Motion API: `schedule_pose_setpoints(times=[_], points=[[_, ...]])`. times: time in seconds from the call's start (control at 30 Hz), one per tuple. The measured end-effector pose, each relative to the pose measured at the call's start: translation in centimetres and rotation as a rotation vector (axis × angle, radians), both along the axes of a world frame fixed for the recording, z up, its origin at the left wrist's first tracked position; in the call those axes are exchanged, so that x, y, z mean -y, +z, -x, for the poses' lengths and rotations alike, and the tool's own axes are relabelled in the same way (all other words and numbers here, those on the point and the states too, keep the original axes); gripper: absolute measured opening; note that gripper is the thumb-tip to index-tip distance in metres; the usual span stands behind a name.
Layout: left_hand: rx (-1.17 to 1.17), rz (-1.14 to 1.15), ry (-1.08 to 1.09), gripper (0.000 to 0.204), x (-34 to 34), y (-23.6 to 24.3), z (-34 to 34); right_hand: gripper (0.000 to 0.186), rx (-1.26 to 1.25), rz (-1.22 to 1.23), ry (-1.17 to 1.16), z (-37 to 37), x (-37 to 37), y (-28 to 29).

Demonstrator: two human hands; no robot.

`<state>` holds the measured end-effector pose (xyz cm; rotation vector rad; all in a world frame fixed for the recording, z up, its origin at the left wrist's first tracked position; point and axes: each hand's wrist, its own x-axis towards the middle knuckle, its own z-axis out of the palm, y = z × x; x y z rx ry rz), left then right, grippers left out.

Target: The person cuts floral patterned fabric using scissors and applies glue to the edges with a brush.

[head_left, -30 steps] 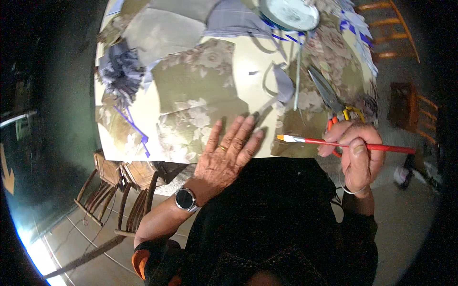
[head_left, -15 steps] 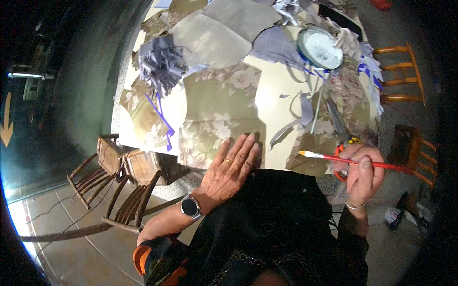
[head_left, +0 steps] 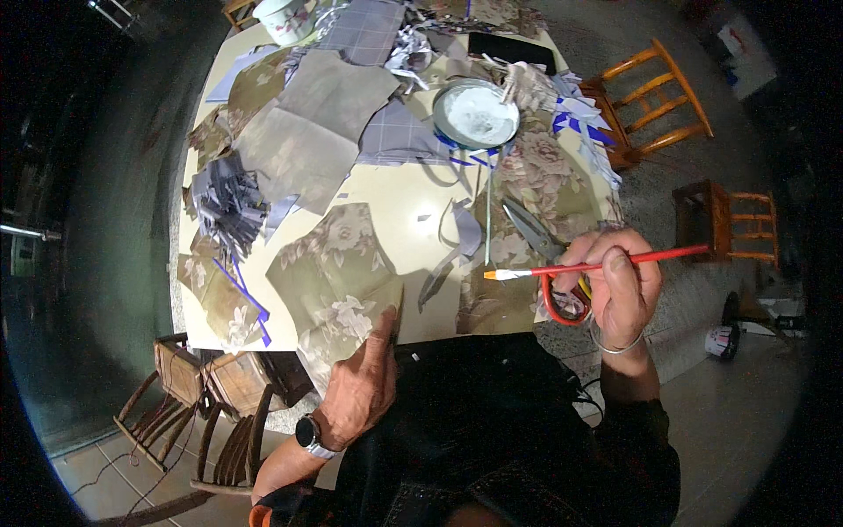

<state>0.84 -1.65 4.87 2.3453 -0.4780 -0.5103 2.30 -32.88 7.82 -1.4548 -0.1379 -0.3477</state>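
Note:
My right hand (head_left: 625,285) pinches a slim red paintbrush (head_left: 654,256) above the table's near right edge, its pale tip pointing left. Under that hand lies a pair of scissors (head_left: 529,227), blades pointing away and a red handle loop showing. At the near edge, my left hand (head_left: 362,391) grips the corner of a cut floral fabric piece (head_left: 329,281); its index finger lies along the edge and the other fingertips are hidden. The piece lies tilted on the table, its lower end reaching past the edge. Farther off stands a round bowl of white paste (head_left: 479,114).
On the left sit a bundle of grey strips (head_left: 230,204) and a purple strip (head_left: 244,294). Large grey-beige sheets (head_left: 303,132) overlap farther back, near a white pot (head_left: 283,19). A dark flat object (head_left: 512,50) lies behind the bowl. Wooden chairs (head_left: 663,105) stand around the table.
My left hand has gone from lying flat on the floral piece to gripping its near corner, and the piece has turned. The right hand still holds the brush. The whole view has shifted.

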Motion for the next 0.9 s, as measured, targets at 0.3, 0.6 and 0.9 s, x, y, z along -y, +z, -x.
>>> schedule_pose_setpoints(times=[0.3,0.6,0.9], points=[[-0.094,0.568,0.321,0.032,0.9,2.3,-3.5,0.02,-0.056,-0.179,-0.144,-2.4,3.5,-1.0],[0.428,0.302,0.431,0.025,-1.2,7.7,0.4,0.018,-0.021,0.056,-0.117,-10.8,4.3,-4.6],[0.375,0.219,0.758,0.009,-1.8,10.6,-0.9,0.016,-0.036,0.386,-0.14,-14.4,4.6,-7.7]])
